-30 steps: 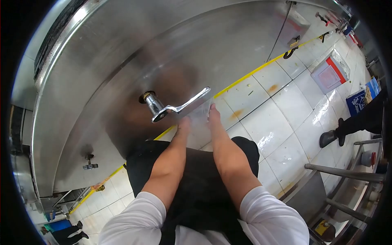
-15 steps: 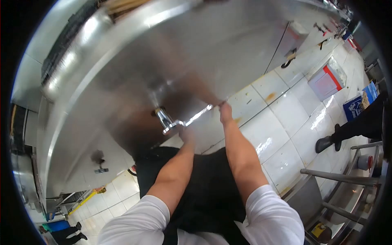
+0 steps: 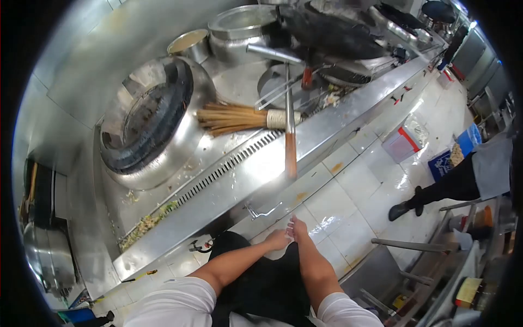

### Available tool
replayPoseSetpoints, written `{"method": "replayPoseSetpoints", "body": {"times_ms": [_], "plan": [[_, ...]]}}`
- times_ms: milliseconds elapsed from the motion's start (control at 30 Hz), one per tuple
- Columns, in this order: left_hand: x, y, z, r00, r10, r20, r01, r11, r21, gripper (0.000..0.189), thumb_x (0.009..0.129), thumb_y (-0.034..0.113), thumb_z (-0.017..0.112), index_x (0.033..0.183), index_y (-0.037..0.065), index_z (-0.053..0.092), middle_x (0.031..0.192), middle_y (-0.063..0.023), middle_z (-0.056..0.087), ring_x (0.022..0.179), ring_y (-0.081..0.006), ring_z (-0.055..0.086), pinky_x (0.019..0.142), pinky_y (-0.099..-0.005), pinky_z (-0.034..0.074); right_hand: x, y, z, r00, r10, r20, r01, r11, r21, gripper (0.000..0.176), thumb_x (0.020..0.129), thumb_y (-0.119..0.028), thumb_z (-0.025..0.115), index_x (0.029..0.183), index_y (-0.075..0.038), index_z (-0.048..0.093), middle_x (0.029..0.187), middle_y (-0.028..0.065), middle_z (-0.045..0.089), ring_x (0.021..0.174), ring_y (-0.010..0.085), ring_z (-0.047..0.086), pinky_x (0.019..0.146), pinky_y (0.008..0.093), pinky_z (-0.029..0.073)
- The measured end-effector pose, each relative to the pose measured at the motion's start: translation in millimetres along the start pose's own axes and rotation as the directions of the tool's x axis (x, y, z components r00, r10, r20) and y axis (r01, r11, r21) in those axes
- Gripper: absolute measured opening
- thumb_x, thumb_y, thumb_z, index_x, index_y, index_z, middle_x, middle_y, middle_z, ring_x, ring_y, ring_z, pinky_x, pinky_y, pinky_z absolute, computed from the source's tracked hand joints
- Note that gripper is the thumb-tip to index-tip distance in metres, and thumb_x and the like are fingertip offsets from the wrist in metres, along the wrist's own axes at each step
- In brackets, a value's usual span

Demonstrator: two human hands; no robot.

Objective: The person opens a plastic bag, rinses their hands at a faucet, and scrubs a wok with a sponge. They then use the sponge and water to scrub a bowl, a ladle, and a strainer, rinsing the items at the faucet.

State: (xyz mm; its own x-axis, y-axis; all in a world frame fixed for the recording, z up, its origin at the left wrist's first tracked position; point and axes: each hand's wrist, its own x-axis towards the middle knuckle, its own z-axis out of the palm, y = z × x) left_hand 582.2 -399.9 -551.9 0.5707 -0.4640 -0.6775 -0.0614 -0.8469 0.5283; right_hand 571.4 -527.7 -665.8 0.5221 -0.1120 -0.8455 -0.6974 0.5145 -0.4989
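Two bare hands come close together below the front edge of a steel counter (image 3: 218, 203), with a bright metal lever (image 3: 268, 213) just beyond them. The lever lies ahead and slightly to the left of the right hand (image 3: 297, 228), its long arm slanting up to the right, roughly in line with the counter's edge. Its free end points toward the right hand, the nearer of the two; a narrow gap appears to separate them. The left hand (image 3: 278, 238) sits lower, angled inward from across a black apron (image 3: 261, 286). The right hand's fingers are loosely parted, with no object visible in its grasp; the left hand is too small and blurred to tell whether it is curled or flat, and whether the fingertips touch is unclear. Above, a long tool's wooden handle (image 3: 291, 155) juts over the counter's edge toward the worker, and a bundled bamboo brush (image 3: 237, 118) lies crosswise behind it. At right, a co-worker's dark-trousered leg (image 3: 449, 188) stands on the white tiled floor (image 3: 348, 188), well apart from the hands.
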Motion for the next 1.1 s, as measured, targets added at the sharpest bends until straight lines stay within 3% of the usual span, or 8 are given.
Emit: {"method": "replayPoseSetpoints", "body": {"times_ms": [133,267,333,433,533,733,867,1100], "plan": [[-93,25,-44,0.927,0.339,0.162,-0.328,0.940,-0.093,0.041,0.082,0.035,0.056,0.108,0.004,0.059,0.107,-0.0182,0.060,0.102,-0.0320,0.057,0.086,-0.0393,0.044,-103,-20,-40,0.990,0.075,-0.117,-0.087,0.991,-0.098,0.034,0.086,-0.033,0.053,0.108,-0.007,0.053,0.090,0.0086,0.057,0.065,0.0201,0.055,0.053,0.0325,0.045],[-187,57,-133,0.913,0.395,0.104,-0.380,0.914,-0.140,0.040,0.083,0.032,0.059,0.113,0.005,0.058,0.108,-0.0141,0.061,0.100,-0.0270,0.059,0.085,-0.0351,0.045,-219,-42,-81,0.956,0.115,-0.268,-0.171,0.966,-0.195,0.031,0.085,-0.031,0.054,0.105,-0.008,0.054,0.087,0.0083,0.057,0.067,0.0214,0.056,0.055,0.0340,0.045],[-222,59,-175,0.949,0.314,-0.036,-0.312,0.916,-0.253,0.036,0.083,0.029,0.059,0.108,0.004,0.060,0.100,-0.0129,0.064,0.092,-0.0229,0.061,0.079,-0.0327,0.047,-261,-60,-97,0.940,0.112,-0.322,-0.196,0.950,-0.242,0.031,0.085,-0.031,0.054,0.106,-0.008,0.054,0.088,0.0085,0.058,0.068,0.0218,0.056,0.055,0.0342,0.045],[-232,29,-216,0.883,0.265,-0.387,-0.389,0.875,-0.287,0.028,0.082,0.025,0.059,0.102,0.005,0.063,0.092,-0.0115,0.065,0.082,-0.0201,0.062,0.073,-0.0306,0.048,-296,-87,-110,0.920,0.146,-0.364,-0.253,0.930,-0.265,0.032,0.086,-0.030,0.054,0.109,-0.007,0.053,0.092,0.0099,0.059,0.071,0.0229,0.057,0.056,0.0350,0.046],[-244,8,-257,0.802,-0.022,-0.597,-0.233,0.909,-0.346,0.024,0.082,0.021,0.058,0.098,0.004,0.063,0.082,-0.0089,0.065,0.072,-0.0176,0.061,0.066,-0.0302,0.048,-318,-122,-99,0.922,0.045,-0.383,-0.173,0.936,-0.308,0.034,0.086,-0.029,0.053,0.111,-0.007,0.053,0.095,0.0098,0.060,0.071,0.0225,0.058,0.055,0.0337,0.046],[-232,-37,-271,0.693,-0.126,-0.710,-0.315,0.833,-0.456,0.020,0.083,0.018,0.056,0.094,0.002,0.063,0.075,-0.0082,0.064,0.064,-0.0153,0.059,0.060,-0.0293,0.047,-335,-229,-31,0.881,-0.386,-0.272,0.266,0.882,-0.389,0.031,0.087,-0.027,0.054,0.107,-0.004,0.058,0.091,0.0080,0.062,0.074,0.0170,0.060,0.057,0.0266,0.047],[-218,-22,-280,0.633,-0.218,-0.743,-0.308,0.810,-0.500,0.017,0.084,0.015,0.055,0.092,0.002,0.063,0.070,-0.0063,0.061,0.061,-0.0133,0.056,0.059,-0.0283,0.046,-299,-317,-21,0.679,-0.727,-0.096,0.525,0.573,-0.629,0.027,0.089,-0.022,0.053,0.106,-0.003,0.060,0.088,0.0049,0.063,0.074,0.0130,0.059,0.060,0.0237,0.045],[-201,43,-324,0.579,-0.233,-0.781,-0.269,0.850,-0.453,0.016,0.085,0.016,0.056,0.083,0.000,0.061,0.060,-0.0006,0.049,0.057,-0.0077,0.043,0.053,-0.0249,0.038,-340,-501,88,0.342,-0.923,0.178,0.786,0.177,-0.593,0.021,0.087,-0.014,0.055,0.101,-0.001,0.063,0.086,0.0078,0.064,0.080,0.0133,0.059,0.074,0.0268,0.046]]}}
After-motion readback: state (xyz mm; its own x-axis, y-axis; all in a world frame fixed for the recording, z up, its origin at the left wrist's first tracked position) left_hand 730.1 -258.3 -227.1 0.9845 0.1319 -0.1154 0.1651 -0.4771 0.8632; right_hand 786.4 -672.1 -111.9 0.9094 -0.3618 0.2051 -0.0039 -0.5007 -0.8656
